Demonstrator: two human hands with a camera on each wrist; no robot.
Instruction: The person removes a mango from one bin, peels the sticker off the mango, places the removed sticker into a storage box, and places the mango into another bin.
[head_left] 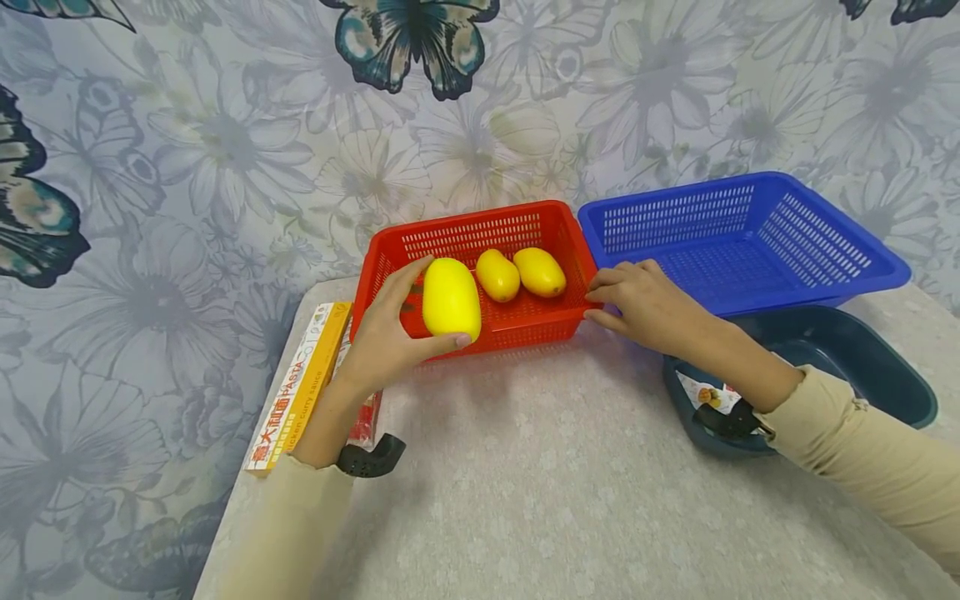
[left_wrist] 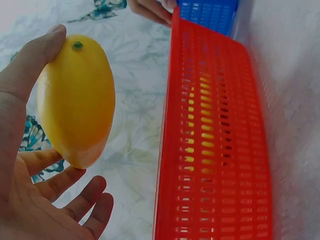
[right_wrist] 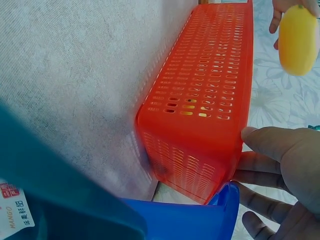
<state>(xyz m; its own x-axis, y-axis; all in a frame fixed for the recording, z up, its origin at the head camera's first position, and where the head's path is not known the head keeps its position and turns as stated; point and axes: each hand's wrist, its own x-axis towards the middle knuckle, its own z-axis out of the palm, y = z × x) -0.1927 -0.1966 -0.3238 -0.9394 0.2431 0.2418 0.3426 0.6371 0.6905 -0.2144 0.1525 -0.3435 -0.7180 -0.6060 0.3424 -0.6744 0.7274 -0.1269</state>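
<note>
My left hand [head_left: 384, 337] holds a yellow mango [head_left: 451, 300] between thumb and fingertips, above the front left part of the red basket [head_left: 517, 318]. In the left wrist view the mango [left_wrist: 77, 100] shows a small green stem end, and the lower fingers stay off it. Two more mangoes, one in the middle [head_left: 498, 276] and one to its right [head_left: 540, 272], lie inside the red basket. At the basket's front right corner my right hand [head_left: 637, 304] grips the rim, thumb at the front and fingers over the side, as the right wrist view also shows.
A blue basket [head_left: 817, 287] stands to the right, against the red one. In front of it sits a dark green basin [head_left: 911, 387] with a printed packet [head_left: 705, 392] inside. Left of the red basket lies a yellow and white pasta box [head_left: 300, 392], beside a red packet [head_left: 365, 421].
</note>
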